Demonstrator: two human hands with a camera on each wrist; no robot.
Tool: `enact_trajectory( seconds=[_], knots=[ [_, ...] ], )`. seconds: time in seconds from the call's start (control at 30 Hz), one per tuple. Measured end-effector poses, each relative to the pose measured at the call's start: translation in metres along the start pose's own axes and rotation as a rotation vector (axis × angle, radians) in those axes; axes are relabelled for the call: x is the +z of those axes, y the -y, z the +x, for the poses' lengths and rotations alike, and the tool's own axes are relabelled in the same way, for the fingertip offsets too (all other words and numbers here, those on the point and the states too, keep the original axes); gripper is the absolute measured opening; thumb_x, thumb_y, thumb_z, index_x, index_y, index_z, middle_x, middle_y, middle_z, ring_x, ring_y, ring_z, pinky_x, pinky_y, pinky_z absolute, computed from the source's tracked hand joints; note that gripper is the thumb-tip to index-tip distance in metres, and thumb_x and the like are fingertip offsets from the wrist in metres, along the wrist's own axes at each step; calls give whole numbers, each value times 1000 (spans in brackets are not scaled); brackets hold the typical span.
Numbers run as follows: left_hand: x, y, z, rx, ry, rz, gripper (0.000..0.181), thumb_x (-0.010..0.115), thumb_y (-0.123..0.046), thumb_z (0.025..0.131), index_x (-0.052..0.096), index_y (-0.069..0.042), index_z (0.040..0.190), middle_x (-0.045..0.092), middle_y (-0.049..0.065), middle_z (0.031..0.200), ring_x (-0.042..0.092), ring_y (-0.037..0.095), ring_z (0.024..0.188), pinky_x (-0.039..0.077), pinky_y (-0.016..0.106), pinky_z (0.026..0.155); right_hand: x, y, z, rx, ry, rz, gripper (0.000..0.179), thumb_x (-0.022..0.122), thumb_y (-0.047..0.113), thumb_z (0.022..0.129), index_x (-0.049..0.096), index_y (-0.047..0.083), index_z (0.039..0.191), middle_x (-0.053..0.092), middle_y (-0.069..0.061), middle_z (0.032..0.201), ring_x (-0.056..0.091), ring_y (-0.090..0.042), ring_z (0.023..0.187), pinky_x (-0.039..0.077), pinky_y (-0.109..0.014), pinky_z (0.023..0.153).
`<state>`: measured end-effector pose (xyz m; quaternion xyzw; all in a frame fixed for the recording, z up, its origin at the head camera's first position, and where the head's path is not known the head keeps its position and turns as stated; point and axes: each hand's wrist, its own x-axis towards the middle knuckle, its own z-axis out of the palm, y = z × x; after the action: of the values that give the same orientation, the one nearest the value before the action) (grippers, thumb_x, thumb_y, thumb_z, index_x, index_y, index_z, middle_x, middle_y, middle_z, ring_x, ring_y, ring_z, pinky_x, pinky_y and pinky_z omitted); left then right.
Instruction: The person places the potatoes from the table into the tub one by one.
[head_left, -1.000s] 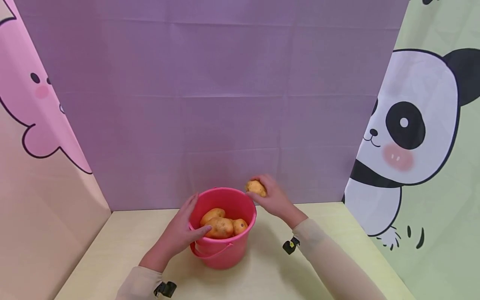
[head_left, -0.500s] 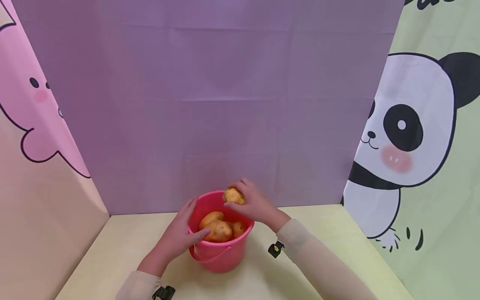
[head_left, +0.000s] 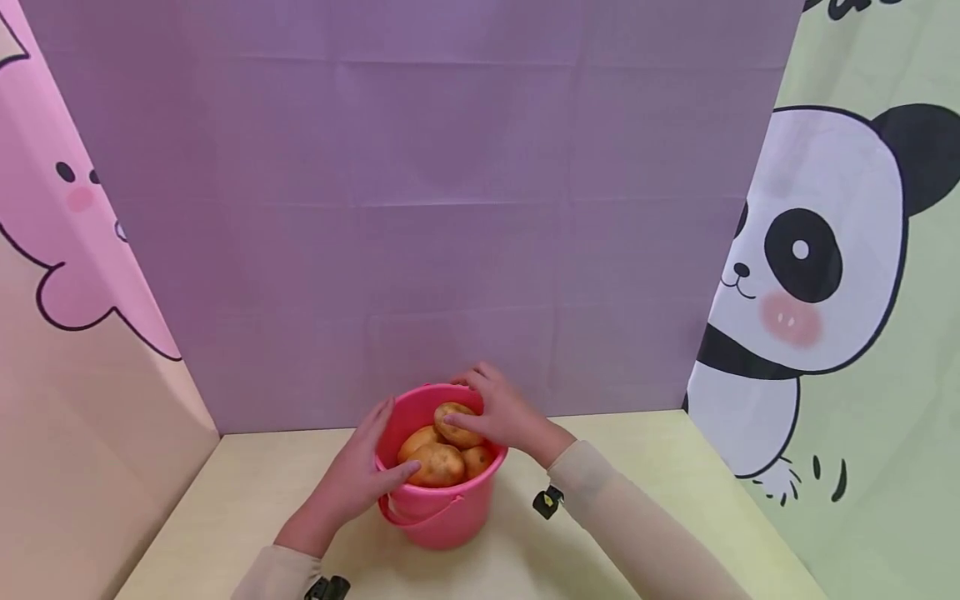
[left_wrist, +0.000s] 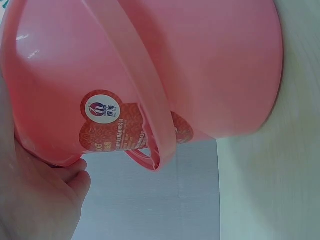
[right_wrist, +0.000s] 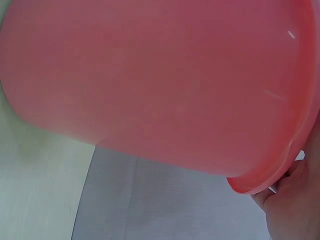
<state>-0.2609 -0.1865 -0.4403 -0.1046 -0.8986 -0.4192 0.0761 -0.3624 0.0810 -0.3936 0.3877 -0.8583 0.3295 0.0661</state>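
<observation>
A pink plastic bucket (head_left: 448,529) stands upright with several potatoes (head_left: 437,467) inside. My left hand (head_left: 358,475) holds the bucket's left rim, its thumb reaching over the front edge and its fingers along the far left side. Over the right rim is my right hand (head_left: 513,417), fingers spread above the back edge. A topmost potato (head_left: 448,412) lies on the others, and the right thumb overlaps it. In the left wrist view, the bucket's handle (left_wrist: 145,75) hangs down across a red label (left_wrist: 102,110). The right wrist view has the right fingers beyond the rim.
The bucket rests on a pale wooden table (head_left: 570,542). Close behind it rises a purple cloth backdrop (head_left: 465,208). A pink cartoon panel (head_left: 82,275) stands at the left and a panda panel (head_left: 847,333) at the right. Both wrists carry small black cameras (head_left: 548,502).
My right hand has moved left over the bucket with a potato and let it go onto the other potatoes. The left hand has stayed on the rim.
</observation>
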Motion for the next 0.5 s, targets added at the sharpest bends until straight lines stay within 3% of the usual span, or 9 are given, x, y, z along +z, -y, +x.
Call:
enact_trajectory(
  seconds=[0.27, 0.37, 0.5],
  knots=[
    [4, 2, 2, -3, -2, -52, 119, 91, -49, 89, 20, -18, 178, 17, 17, 183, 25, 52, 163, 58, 64, 105, -2, -10, -9, -22, -82, 39, 47, 83, 34, 101, 69, 9, 138, 61, -11, 133, 62, -32, 124, 64, -50, 99],
    [5, 5, -1, 48, -34, -72, 115, 88, -49, 92, 19, -19, 179, 11, 15, 184, 20, 53, 164, 55, 68, 107, -5, -14, -20, -6, -132, 63, 40, 80, 30, 103, 68, 12, 137, 62, -8, 133, 61, -32, 126, 64, -51, 100],
    [-4, 17, -11, 148, -138, -41, 97, 75, -39, 103, 18, -19, 179, 12, 16, 184, 17, 54, 165, 42, 78, 113, -13, -20, -42, 61, -156, 57, 37, 78, 31, 105, 67, 18, 138, 61, -1, 135, 61, -30, 132, 62, -53, 103]
  ],
)
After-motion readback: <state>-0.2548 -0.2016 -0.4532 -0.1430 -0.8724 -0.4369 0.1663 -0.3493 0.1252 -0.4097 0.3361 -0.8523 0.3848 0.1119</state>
